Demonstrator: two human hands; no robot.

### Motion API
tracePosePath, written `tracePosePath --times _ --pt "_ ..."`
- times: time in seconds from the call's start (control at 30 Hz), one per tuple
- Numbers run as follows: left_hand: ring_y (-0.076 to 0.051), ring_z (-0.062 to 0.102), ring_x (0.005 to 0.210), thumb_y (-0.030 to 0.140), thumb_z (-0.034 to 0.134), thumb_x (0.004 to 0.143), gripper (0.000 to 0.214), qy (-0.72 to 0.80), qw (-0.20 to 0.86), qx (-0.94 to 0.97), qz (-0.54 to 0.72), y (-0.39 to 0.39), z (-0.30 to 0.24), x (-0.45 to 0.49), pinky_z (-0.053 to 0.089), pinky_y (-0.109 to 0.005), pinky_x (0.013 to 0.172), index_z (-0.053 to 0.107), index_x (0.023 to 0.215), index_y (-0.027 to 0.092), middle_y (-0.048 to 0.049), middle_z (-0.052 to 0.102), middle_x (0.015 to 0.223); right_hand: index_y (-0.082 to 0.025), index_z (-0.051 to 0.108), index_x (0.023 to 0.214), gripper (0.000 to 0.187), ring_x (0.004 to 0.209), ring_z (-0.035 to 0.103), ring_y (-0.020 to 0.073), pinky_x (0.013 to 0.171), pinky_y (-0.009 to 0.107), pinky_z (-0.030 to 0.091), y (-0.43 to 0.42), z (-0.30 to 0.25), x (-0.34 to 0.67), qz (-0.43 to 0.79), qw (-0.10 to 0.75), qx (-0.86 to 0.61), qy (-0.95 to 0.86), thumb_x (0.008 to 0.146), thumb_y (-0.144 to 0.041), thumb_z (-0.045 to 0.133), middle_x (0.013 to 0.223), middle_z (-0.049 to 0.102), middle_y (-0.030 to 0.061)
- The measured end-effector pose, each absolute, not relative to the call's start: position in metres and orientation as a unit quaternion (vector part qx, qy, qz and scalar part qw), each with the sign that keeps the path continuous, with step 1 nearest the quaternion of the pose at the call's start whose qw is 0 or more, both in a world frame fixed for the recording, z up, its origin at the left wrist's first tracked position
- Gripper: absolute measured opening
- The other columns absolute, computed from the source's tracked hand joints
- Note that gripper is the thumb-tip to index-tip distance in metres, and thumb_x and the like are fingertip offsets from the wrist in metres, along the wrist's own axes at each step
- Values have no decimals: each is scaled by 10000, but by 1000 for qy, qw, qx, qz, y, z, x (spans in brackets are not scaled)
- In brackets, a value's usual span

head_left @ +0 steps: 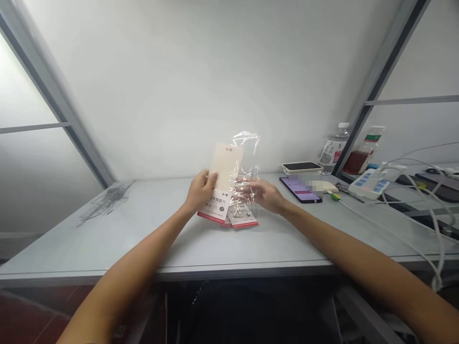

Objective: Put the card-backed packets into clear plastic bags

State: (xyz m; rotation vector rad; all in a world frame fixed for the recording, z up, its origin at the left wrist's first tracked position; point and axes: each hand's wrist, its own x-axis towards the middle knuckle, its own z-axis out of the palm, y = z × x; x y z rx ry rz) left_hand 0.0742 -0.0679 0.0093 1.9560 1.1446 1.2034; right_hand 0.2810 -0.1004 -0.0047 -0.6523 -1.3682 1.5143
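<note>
My left hand [201,190] is closed on a pale cream card packet [226,165] with red lettering at its top, its thumb lying across the front. To the right, my right hand [267,195] grips a clear plastic sleeve [251,148], which stands upright and overlaps the packet's right edge. Whether the packet's edge is inside the sleeve, I cannot tell. Below both hands, several white packets [245,220] with red bottom bands and printed characters lie fanned out on the grey table [150,210].
At the right lie a phone with a lit purple screen [301,189] and a dark-screened phone [302,166]. Behind them stand a clear bottle [334,149] and a bottle of red liquid [364,152]. A white power strip [373,181] and loose cables [387,229] crowd the right side.
</note>
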Motion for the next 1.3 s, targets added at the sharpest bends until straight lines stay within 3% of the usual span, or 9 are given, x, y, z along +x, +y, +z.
tracePosePath --times 0.13,0.4,1.0,1.13,1.3 --pt "-96 397 435 517 372 846 329 473 152 732 467 -74 14 74 275 -223 432 462 776 209 39 452 509 -150 607 1003 306 867 668 276 865 509 461 -103 -5 280 667 444 -257 -540 805 -258 400 962 695 114" --pt "-99 390 416 495 351 857 316 476 120 732 473 -76 18 73 262 -221 424 487 854 209 41 462 501 -133 602 1058 363 876 667 279 902 513 423 -104 -4 283 686 417 -232 -548 812 -271 374 1003 690 113" --pt "-91 402 409 502 350 860 340 478 118 727 478 -80 17 75 268 -216 415 511 861 202 39 487 503 -121 541 1090 310 778 691 247 755 437 528 -104 -13 272 691 380 -272 -552 910 -331 402 893 705 133" --pt "-89 460 465 494 359 863 342 456 134 730 492 -81 13 78 311 -214 442 529 867 197 9 579 625 -126 571 1008 310 729 685 205 722 396 552 -103 -19 266 680 371 -277 -568 896 -384 441 835 700 102" --pt "-103 538 580 478 344 877 362 402 219 738 496 -84 7 85 389 -212 494 554 984 203 -19 624 800 -105 637 859 455 661 664 181 661 330 554 -102 -22 259 623 367 -307 -619 824 -534 487 777 692 97"
